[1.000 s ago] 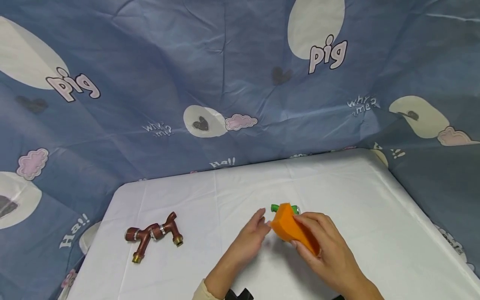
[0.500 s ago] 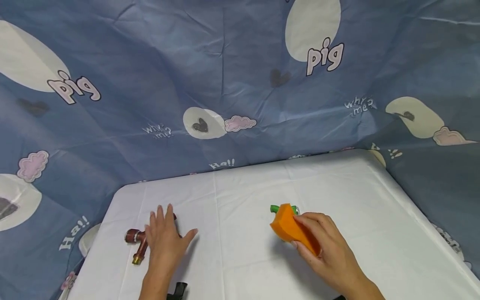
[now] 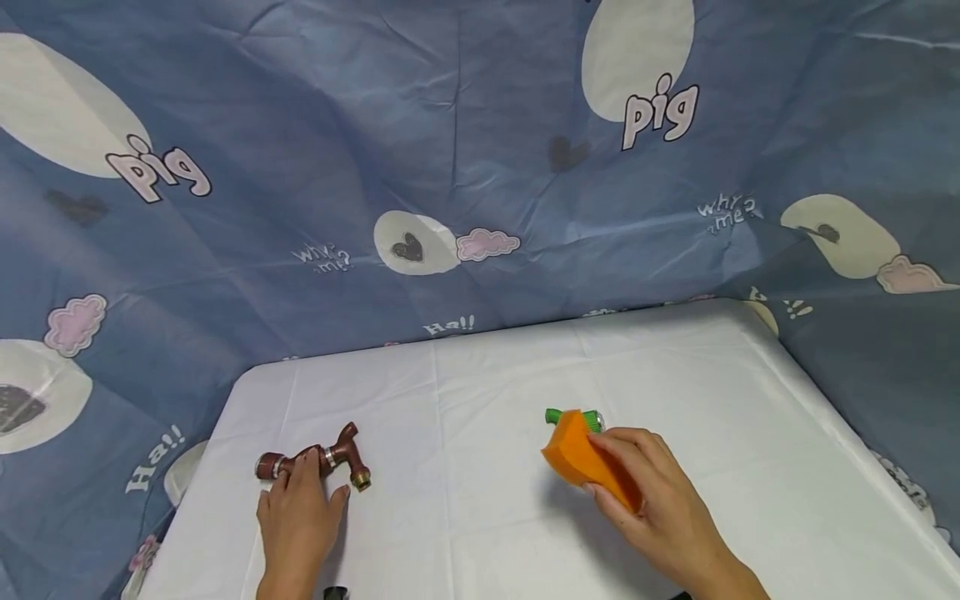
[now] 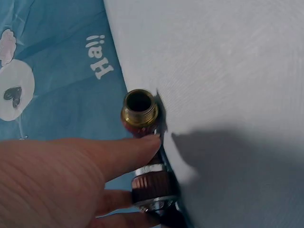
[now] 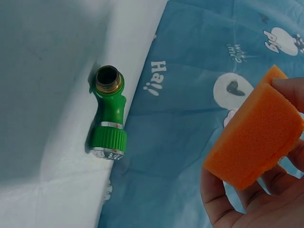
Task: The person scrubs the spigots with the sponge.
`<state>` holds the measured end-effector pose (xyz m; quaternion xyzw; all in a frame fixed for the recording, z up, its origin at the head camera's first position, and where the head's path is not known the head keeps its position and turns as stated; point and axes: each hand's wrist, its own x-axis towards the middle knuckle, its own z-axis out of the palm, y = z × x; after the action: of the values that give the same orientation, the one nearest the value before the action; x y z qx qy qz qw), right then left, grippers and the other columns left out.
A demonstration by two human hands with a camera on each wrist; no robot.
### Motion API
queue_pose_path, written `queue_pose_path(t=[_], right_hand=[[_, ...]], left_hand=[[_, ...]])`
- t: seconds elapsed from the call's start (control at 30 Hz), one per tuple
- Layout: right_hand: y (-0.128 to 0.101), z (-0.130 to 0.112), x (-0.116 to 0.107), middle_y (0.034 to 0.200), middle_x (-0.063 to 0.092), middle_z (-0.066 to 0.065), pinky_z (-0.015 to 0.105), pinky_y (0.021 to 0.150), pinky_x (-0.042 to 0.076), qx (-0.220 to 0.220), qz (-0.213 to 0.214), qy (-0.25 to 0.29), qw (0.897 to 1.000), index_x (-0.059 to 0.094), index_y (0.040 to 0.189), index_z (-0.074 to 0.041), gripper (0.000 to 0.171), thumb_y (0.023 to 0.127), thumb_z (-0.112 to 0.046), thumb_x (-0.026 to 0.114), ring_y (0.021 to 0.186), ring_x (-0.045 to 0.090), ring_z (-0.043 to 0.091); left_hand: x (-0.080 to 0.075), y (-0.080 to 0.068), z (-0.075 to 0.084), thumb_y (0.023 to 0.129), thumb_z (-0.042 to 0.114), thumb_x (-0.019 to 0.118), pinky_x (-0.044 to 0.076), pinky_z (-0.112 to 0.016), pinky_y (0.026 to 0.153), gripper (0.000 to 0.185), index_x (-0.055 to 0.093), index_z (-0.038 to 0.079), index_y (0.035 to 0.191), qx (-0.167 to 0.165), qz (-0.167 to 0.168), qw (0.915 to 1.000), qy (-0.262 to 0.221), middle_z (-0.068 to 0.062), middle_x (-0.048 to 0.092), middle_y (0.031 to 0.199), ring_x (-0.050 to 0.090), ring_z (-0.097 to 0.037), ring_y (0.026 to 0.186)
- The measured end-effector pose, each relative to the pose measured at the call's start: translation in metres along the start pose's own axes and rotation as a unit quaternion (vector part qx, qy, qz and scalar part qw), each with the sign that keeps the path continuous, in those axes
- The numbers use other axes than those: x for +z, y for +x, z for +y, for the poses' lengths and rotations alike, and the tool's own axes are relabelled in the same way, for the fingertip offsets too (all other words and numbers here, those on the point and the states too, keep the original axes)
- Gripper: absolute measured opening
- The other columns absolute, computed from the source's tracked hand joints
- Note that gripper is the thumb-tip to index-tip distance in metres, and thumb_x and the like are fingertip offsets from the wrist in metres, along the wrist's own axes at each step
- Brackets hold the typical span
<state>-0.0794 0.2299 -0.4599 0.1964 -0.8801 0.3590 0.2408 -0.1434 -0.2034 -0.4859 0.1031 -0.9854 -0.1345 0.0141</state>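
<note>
A brown tap fitting (image 3: 341, 451) with brass threaded ends lies at the left of the white table (image 3: 487, 375). My left hand (image 3: 296, 510) lies over it, fingers curled round its body. The left wrist view shows the brown tap fitting (image 4: 140, 110) with one finger of my left hand (image 4: 57, 185) across its top and others beneath. My right hand (image 3: 660, 508) holds an orange sponge (image 3: 573, 452) just above the table, right of centre. A green tap fitting (image 3: 553, 414) peeks out behind the sponge. In the right wrist view the green tap fitting (image 5: 110, 118) lies free, apart from the orange sponge (image 5: 254, 142) in my right hand (image 5: 247, 209).
A blue cartoon-print cloth (image 3: 450, 167) hangs behind and round the table's sides. The table edge runs close to the left of the brown fitting.
My left hand left the sponge, swept left across the table and came down on the brown tap fitting. The right hand and sponge stayed in place.
</note>
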Motion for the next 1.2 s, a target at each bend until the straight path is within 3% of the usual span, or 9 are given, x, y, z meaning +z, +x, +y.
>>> queue_pose_path(t=[0.23,0.4,0.67,0.87,1.0,1.13,1.2], right_hand=[[-0.002,0.001,0.0,0.132,0.058,-0.002,0.009,0.105,0.037,-0.003,-0.005,-0.005,1.0,0.064,0.139,-0.013,0.062,0.081,-0.011,0.087,0.119,0.054,0.016],[0.0,0.001,0.0,0.132,0.058,-0.003,0.009,0.106,0.036,-0.002,-0.007,-0.006,1.0,0.064,0.139,-0.013,0.062,0.081,-0.012,0.088,0.119,0.054,0.015],[0.0,0.002,-0.001,0.131,0.059,-0.002,0.009,0.104,0.037,0.0,-0.003,-0.001,1.0,0.065,0.138,-0.012,0.063,0.08,-0.009,0.088,0.118,0.054,0.016],[-0.001,0.002,-0.001,0.132,0.059,-0.002,0.009,0.104,0.038,0.005,-0.007,0.005,1.0,0.064,0.139,-0.013,0.063,0.08,-0.009,0.088,0.119,0.054,0.016],[-0.001,0.002,0.001,0.131,0.059,-0.002,0.01,0.104,0.038,-0.01,0.0,0.018,1.0,0.064,0.14,-0.013,0.053,0.091,-0.021,0.083,0.118,0.054,0.016],[0.0,-0.002,0.004,0.131,0.059,-0.001,0.01,0.105,0.039,-0.019,-0.002,0.028,0.999,0.064,0.139,-0.014,0.047,0.102,-0.041,0.069,0.119,0.054,0.017],[0.0,-0.004,0.004,0.132,0.059,-0.001,0.01,0.104,0.04,-0.019,-0.006,0.036,0.999,0.064,0.139,-0.014,0.047,0.102,-0.041,0.07,0.119,0.054,0.017]], left_hand=[[0.006,-0.003,0.003,0.085,0.01,0.084,0.027,-0.078,0.106,0.064,0.056,-0.013,0.138,0.007,0.066,0.9976,-0.021,-0.036,0.057,0.137,0.047,-0.058,0.13],[0.011,-0.002,0.008,0.081,0.011,0.088,0.022,-0.076,0.106,0.06,0.06,-0.014,0.128,0.016,0.077,0.996,-0.044,-0.037,0.061,0.131,0.048,-0.055,0.129],[0.012,0.009,0.012,0.083,0.0,0.084,0.049,-0.065,0.085,0.036,0.069,-0.01,0.114,0.101,0.093,0.9896,-0.041,-0.028,0.072,0.101,0.068,-0.051,0.096],[0.016,0.006,0.018,0.086,-0.002,0.08,0.052,-0.062,0.09,0.036,0.068,-0.01,0.119,0.1,0.049,0.9917,-0.063,-0.028,0.069,0.113,0.065,-0.049,0.109],[0.021,0.001,0.025,0.087,0.0,0.082,0.056,-0.056,0.084,0.038,0.068,-0.006,0.122,0.105,0.032,0.9907,-0.081,-0.023,0.069,0.117,0.068,-0.041,0.105],[0.025,-0.006,0.03,0.086,0.005,0.087,0.057,-0.05,0.084,0.042,0.07,0.002,0.125,0.137,0.03,0.9841,-0.109,-0.014,0.071,0.118,0.07,-0.032,0.104],[0.023,-0.009,0.035,0.086,0.008,0.088,0.057,-0.047,0.086,0.043,0.071,0.008,0.125,0.16,0.022,0.9786,-0.128,-0.007,0.071,0.118,0.07,-0.026,0.104]])
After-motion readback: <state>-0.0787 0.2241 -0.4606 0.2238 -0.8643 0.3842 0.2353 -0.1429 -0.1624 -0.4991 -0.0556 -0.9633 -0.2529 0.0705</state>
